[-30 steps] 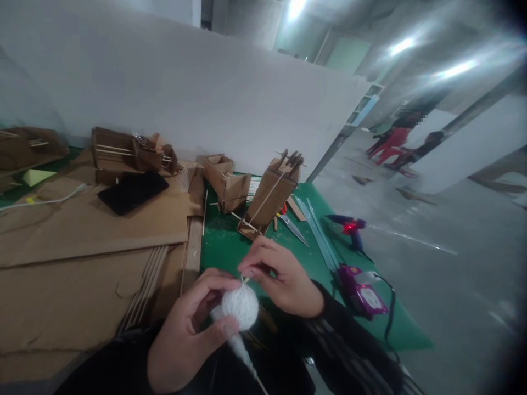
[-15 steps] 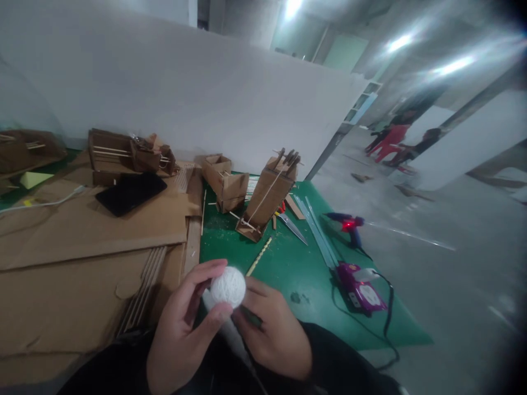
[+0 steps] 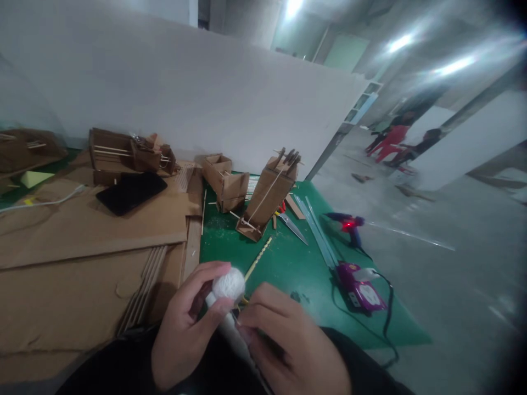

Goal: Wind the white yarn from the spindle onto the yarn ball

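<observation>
My left hand (image 3: 185, 323) is closed around a ball of white string (image 3: 229, 285), with its thumb and fingers on the ball's left side. Just to the right and a little lower, my right hand (image 3: 288, 334) has its fingertips pinched together. What lies in that pinch is too small or too hidden to make out. Below the ball, a pale fuzzy strip (image 3: 236, 337) runs down between the two hands. Past the hands, a yellowish notched stick (image 3: 259, 258) lies on the green tabletop (image 3: 284, 280).
Cardboard models with sticks (image 3: 267, 195) stand behind. Scissors (image 3: 292, 227), clear glue sticks (image 3: 317, 233), a lit glue gun (image 3: 349, 225) and a purple power strip (image 3: 362, 291) lie to the right. Cardboard sheets (image 3: 94, 236) and a black tablet-like object (image 3: 132, 193) are left. People (image 3: 395, 140) sit far off.
My right hand has moved right and down, away from the ball, with its fingers drawn into a pinch. The ball and my left hand have shifted only slightly.
</observation>
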Tool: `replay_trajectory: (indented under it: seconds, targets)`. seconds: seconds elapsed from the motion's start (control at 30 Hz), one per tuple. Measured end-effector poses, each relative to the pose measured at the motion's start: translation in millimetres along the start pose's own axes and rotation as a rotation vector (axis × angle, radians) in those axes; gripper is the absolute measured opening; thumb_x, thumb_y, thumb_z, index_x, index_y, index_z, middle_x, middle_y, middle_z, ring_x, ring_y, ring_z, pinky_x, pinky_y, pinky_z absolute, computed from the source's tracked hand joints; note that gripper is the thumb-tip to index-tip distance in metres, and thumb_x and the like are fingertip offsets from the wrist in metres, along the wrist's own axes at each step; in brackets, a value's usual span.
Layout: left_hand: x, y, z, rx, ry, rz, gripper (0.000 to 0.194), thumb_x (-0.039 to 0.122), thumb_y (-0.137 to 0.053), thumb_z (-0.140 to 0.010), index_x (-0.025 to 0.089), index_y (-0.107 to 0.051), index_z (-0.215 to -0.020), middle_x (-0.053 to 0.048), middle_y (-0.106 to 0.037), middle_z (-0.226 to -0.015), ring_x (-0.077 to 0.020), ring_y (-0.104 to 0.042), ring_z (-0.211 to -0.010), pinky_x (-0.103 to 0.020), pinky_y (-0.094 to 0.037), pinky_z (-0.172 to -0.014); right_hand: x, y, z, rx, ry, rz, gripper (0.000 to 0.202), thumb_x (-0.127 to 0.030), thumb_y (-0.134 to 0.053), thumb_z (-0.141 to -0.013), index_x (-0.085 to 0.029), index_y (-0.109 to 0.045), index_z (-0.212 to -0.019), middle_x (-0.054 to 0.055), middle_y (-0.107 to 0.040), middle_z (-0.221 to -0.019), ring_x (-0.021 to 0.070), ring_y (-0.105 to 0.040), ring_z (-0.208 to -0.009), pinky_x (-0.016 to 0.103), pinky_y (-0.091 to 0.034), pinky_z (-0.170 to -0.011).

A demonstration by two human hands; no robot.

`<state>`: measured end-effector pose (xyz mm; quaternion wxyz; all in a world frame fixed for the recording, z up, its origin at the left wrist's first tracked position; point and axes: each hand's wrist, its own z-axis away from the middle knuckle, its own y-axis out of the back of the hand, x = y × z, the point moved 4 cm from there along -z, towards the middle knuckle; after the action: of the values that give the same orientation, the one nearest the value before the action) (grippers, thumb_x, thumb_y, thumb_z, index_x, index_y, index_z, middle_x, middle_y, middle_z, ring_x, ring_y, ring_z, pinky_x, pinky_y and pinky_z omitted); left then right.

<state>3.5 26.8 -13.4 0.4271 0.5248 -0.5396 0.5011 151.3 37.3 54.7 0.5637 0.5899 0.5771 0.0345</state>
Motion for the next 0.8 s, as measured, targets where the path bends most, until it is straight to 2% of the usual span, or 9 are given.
replay_trajectory:
  seconds: [0.17,0.3,0.4,0.53,0.67,0.8]
  targets:
    - [-3.6,-4.4,3.9,-0.136,0.092,0.169,0.031,0.025,-0.068,-0.086,0.028,-0.063,-0.116,-0.005,-0.067,-0.122,-0.0207,-0.064,-0.109,-0.026,-0.049,-0.093,9.6,29.7,-17.1,-0.023,0.124,0.049,0.015,-0.01,-0.051,-0.092,-0.017,-0.065,-0.093,0.007,-0.062,-0.08,0.0179,-0.053,-0.075,0.029,-0.044,-0.066]
    - [-1.8,-5.6,6.8,-0.155,0.124,0.327,0.029,0.027,-0.072,-0.083,0.026,-0.064,-0.111,-0.007,-0.065,-0.121,-0.0224,-0.065,-0.107,-0.026,-0.051,-0.089,33.0,33.2,-34.0,0.022,0.142,-0.095,0.014,-0.019,-0.055,-0.095,-0.016,-0.069,-0.091,0.007,-0.065,-0.079,0.0153,-0.056,-0.073,0.026,-0.046,-0.064]
    - [1.2,-2.9,6.8,-0.117,0.095,0.348,0.027,0.028,-0.073,-0.082,0.027,-0.068,-0.108,-0.006,-0.061,-0.124,-0.023,-0.062,-0.111,-0.024,-0.052,-0.087,52.5,20.9,-39.5,0.066,0.059,-0.174,0.021,-0.028,-0.057,-0.096,-0.015,-0.07,-0.087,0.005,-0.063,-0.075,0.0131,-0.055,-0.064,0.024,-0.044,-0.058]
    - [5.4,1.4,6.9,-0.034,0.027,0.29,0.027,0.027,-0.073,-0.082,0.03,-0.069,-0.109,-0.004,-0.065,-0.121,-0.021,-0.061,-0.113,-0.022,-0.05,-0.091,67.4,-5.6,-31.9,0.135,-0.065,-0.232,0.027,-0.033,-0.056,-0.095,-0.014,-0.07,-0.08,0.003,-0.059,-0.069,0.0122,-0.052,-0.06,0.024,-0.04,-0.055]
    - [6.1,0.7,9.2,-0.003,0.03,0.247,0.027,0.025,-0.073,-0.083,0.032,-0.069,-0.109,-0.002,-0.067,-0.125,-0.0191,-0.062,-0.114,-0.02,-0.049,-0.092,60.7,-28.2,-16.4,0.155,-0.093,-0.203,0.031,-0.026,-0.049,-0.095,-0.016,-0.062,-0.069,0.001,-0.054,-0.063,0.0129,-0.048,-0.059,0.025,-0.037,-0.055]
    - [4.7,0.2,10.6,0.04,-0.013,0.188,0.028,0.022,-0.071,-0.084,0.031,-0.067,-0.11,-0.003,-0.066,-0.128,-0.0203,-0.06,-0.119,-0.022,-0.049,-0.096,42.7,-36.5,-5.4,0.157,-0.106,-0.074,0.026,-0.021,-0.048,-0.091,-0.017,-0.057,-0.067,0.003,-0.055,-0.066,0.0154,-0.048,-0.064,0.027,-0.038,-0.059]
